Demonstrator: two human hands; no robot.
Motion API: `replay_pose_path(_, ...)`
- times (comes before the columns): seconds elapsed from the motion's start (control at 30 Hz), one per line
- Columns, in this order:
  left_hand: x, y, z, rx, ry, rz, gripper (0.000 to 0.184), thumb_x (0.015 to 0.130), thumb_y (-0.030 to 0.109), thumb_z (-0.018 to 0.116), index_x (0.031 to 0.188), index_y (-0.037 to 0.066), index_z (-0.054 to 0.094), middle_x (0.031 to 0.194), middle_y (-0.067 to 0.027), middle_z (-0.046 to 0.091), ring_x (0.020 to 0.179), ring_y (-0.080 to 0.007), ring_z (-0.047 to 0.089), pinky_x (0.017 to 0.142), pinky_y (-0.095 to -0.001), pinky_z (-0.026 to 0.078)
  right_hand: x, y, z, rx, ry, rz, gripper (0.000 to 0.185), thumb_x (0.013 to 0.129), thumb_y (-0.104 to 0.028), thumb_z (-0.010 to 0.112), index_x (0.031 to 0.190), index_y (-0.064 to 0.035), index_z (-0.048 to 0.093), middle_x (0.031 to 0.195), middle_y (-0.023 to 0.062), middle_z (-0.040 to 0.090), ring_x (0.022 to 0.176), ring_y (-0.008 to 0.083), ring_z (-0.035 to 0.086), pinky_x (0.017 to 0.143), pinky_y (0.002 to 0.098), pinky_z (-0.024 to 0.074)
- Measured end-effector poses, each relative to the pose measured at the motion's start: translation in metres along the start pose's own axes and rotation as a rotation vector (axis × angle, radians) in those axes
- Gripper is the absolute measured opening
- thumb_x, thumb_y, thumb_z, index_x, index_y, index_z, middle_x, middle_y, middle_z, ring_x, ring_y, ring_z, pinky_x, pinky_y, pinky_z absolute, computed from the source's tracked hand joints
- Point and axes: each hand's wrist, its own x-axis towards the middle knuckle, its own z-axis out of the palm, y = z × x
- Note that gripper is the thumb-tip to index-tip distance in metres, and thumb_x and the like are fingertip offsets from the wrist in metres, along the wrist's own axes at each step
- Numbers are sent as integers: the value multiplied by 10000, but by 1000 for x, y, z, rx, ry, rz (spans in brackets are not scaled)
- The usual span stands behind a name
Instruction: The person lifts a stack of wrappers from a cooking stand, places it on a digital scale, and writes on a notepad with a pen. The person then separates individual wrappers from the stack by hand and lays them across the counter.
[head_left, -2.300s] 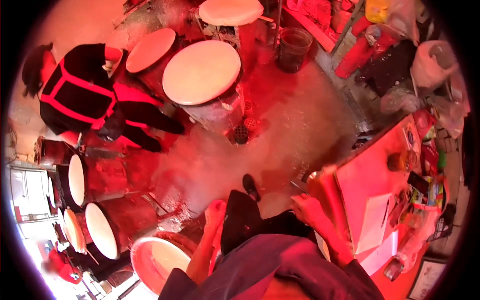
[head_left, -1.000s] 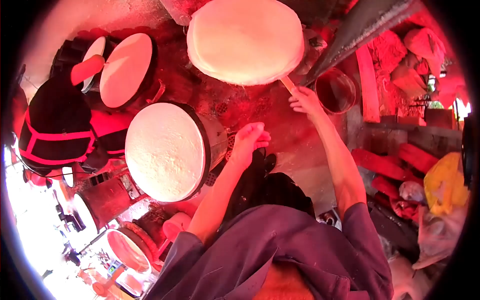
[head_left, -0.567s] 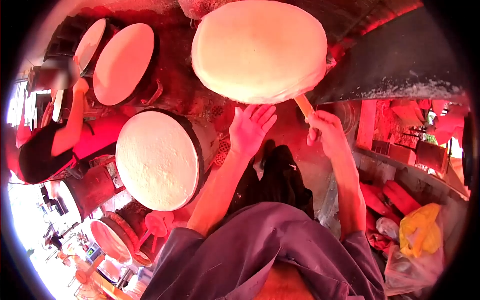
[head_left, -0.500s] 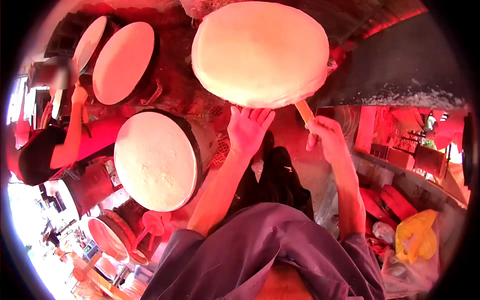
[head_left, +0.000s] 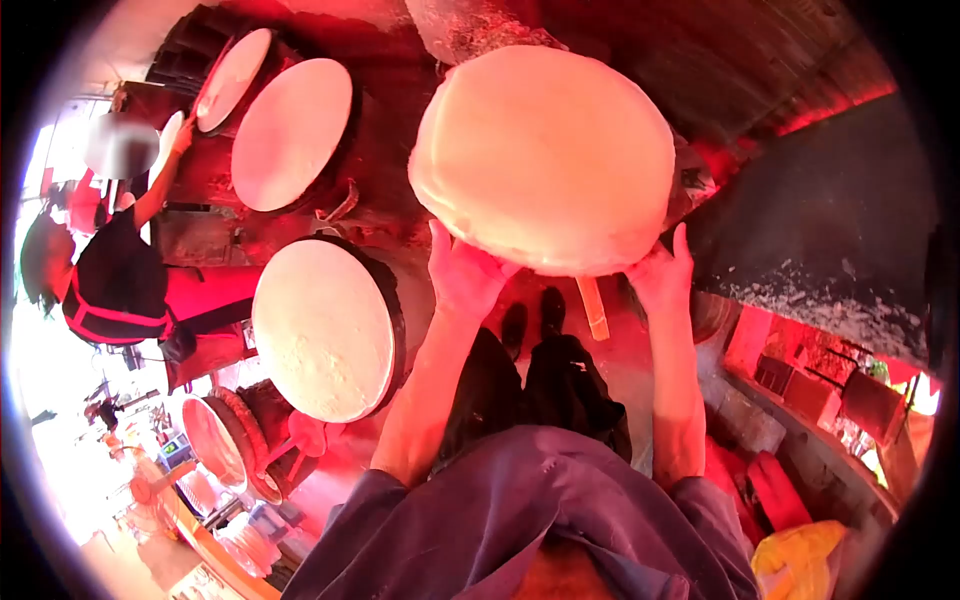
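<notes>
A large, round, pale sheet that looks like thin dough (head_left: 545, 160) is held out in front of me, on a round support mostly hidden beneath it. A wooden handle (head_left: 593, 308) sticks out from under its near edge, with no hand on it. My left hand (head_left: 468, 275) grips the near-left rim, its fingers partly hidden under the disc. At the near-right rim, my right hand (head_left: 662, 272) holds the edge with the thumb pointing up; its other fingers are mostly hidden.
A round pale-topped stand (head_left: 325, 335) is at my left, with another pale disc (head_left: 292, 135) beyond it. A person in dark clothes (head_left: 125, 265) works at far left. A dark floury surface (head_left: 820, 200) lies to the right. A yellow bag (head_left: 797, 560) is at lower right.
My right hand has let go of the wooden handle and moved to the disc's right rim. My left hand has moved to its left rim. The disc sits lower and farther right in view.
</notes>
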Motion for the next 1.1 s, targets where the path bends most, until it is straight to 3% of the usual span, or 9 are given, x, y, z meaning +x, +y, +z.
replay_pose_path(0.1,4,8,-5,107,52,11,718,967,605,442,1451,76,391,1421,-122,496,1294,-331,480,1081,-486,403,7,-1,10,-9,135,-63,775,938,-601,513,1362,44,446,1412,174,502,1321,326,454,1117,489,360)
replay_pose_path(0.17,15,10,-16,112,153,98,710,976,593,431,1458,74,385,1422,-119,498,1301,-317,473,1094,-454,390,9,-8,9,55,-3,-28,777,950,-577,513,1455,-4,373,1529,128,386,1385,321,381,1165,483,288)
replay_pose_path(0.33,32,29,-30,-31,67,125,668,967,565,486,1406,62,459,1351,-94,560,1244,-266,509,1040,-402,416,21,-24,31,-82,-80,-149,790,931,-587,546,1462,-28,373,1502,110,418,1348,305,423,1123,436,342)
replay_pose_path(0.5,45,50,-21,156,103,134,741,927,567,551,1449,60,415,1453,-122,485,1325,-293,453,1102,-425,360,23,-24,49,-175,-33,-178,784,962,-606,470,1476,-27,346,1515,104,398,1368,289,403,1131,423,330)
replay_pose_path(0.63,53,65,-35,274,108,58,608,940,382,576,1402,5,458,1374,-171,543,1261,-315,517,1100,-465,381,41,-29,24,-367,-40,-145,535,984,-350,558,1428,-79,428,1437,100,482,1317,282,460,1108,427,368)
replay_pose_path(0.67,58,66,-41,322,87,42,586,930,339,589,1385,-11,471,1345,-182,563,1238,-319,537,1095,-466,390,43,-28,21,-316,23,-87,558,933,-175,608,1441,-61,409,1425,104,491,1302,285,473,1097,428,381)
replay_pose_path(0.73,61,70,-38,334,104,12,506,880,163,643,1322,-52,520,1230,-194,630,1144,-316,610,1032,-453,464,47,-23,11,-428,13,-133,618,878,-113,650,1441,-36,406,1415,121,496,1298,297,472,1096,430,377)
replay_pose_path(0.8,61,71,-37,388,70,86,521,850,115,664,1328,-33,518,1247,-171,623,1145,-293,612,1022,-436,477,51,-23,4,-451,-28,-135,648,828,-26,655,1430,-22,417,1381,126,515,1268,303,497,1071,430,406)
replay_pose_path(1.1,-32,65,-10,385,66,330,431,810,54,701,1215,-40,587,1152,-138,666,1020,-213,665,884,-358,548,7,-57,45,-758,-165,-187,622,861,-89,618,1437,2,402,1400,172,479,1240,333,509,1037,468,447)
